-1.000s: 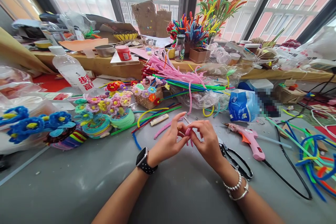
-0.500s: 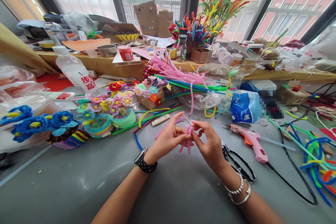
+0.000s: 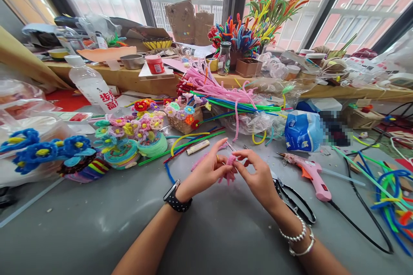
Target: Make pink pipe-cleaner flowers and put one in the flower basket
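Observation:
Just above the grey table, my left hand (image 3: 211,166) pinches a small bundle of pink pipe cleaners (image 3: 229,176), its index finger raised. From the other side, my right hand (image 3: 256,172) grips the same bundle between thumb and fingers. The pipe cleaners are bent, with short ends hanging below; their exact shape is partly hidden by my fingers. A loose pink pipe cleaner (image 3: 200,161) lies behind my left hand. Thin metal tips (image 3: 230,147) show just beyond my fingertips. Black-handled pliers (image 3: 295,202) lie beside my right wrist.
To the right sit a pink hot glue gun (image 3: 311,174) with a black cord and a blue tissue pack (image 3: 302,131). Pipe-cleaner flower pots (image 3: 121,152) and a water bottle (image 3: 93,88) stand left. A pink pipe-cleaner pile (image 3: 216,86) lies behind my hands.
My right fingers have shifted slightly left across the pink bundle, and its hanging ends sit differently. Both hands keep hold of it.

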